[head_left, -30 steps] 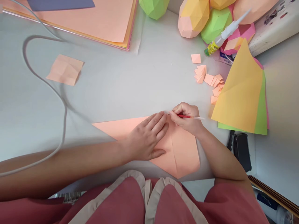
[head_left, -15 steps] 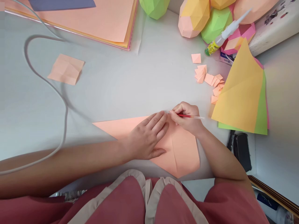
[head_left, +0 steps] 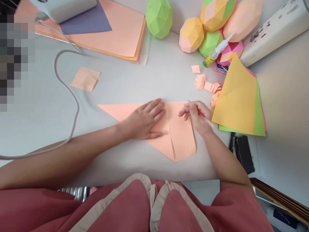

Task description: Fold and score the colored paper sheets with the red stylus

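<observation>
A folded peach paper sheet (head_left: pixel 180 135) lies on the white table (head_left: pixel 135 83) in front of me. My left hand (head_left: pixel 145 120) rests flat on it, fingers stretched out toward the right. My right hand (head_left: pixel 195 116) hovers over the sheet's upper right corner, fingers closed on a thin red pen (head_left: pixel 201 114) whose tip points up and left. The two hands sit a short gap apart.
Several small peach paper bits (head_left: pixel 207 85) lie right of the sheet, beside a stack of yellow and green sheets (head_left: pixel 238 100). A glue bottle (head_left: pixel 216 51) and paper polyhedra (head_left: pixel 191 35) stand at the back. A paper stack (head_left: pixel 116 35), creased square (head_left: pixel 85 79), grey cable (head_left: pixel 72 100) and black object (head_left: pixel 243 153) lie around.
The view has tilted up, showing more of the back of the table. My right hand has drawn the pen off the sheet's top edge and turned it more upright; my left hand stays flat.
</observation>
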`<move>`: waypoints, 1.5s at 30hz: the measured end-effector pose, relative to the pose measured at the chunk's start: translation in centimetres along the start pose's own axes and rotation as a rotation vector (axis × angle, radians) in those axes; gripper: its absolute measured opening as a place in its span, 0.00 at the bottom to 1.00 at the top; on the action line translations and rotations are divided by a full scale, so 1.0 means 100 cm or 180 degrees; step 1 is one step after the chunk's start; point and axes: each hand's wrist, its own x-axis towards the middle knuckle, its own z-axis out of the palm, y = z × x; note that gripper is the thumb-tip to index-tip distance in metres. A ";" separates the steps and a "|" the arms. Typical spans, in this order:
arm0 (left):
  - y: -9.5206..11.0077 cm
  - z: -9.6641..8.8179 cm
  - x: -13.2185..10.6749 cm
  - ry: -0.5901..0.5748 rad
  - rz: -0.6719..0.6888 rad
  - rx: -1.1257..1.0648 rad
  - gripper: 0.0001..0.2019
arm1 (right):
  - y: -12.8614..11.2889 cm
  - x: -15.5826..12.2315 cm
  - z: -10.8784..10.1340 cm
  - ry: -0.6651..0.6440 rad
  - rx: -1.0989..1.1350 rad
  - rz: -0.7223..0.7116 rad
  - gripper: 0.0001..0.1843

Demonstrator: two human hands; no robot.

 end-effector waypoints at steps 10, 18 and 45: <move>-0.016 -0.007 0.002 0.0000 0.0022 0.0137 0.31 | -0.002 -0.063 0.026 -0.1575 -0.2302 -0.1446 0.11; 0.025 -0.018 0.003 -0.0332 -0.0335 0.0524 0.34 | -0.006 -0.068 0.016 -0.1874 -0.2412 -0.1329 0.09; 0.085 0.003 -0.014 -0.0459 -0.1290 0.0140 0.55 | -0.020 -0.089 -0.010 -0.1616 0.0298 -0.0066 0.29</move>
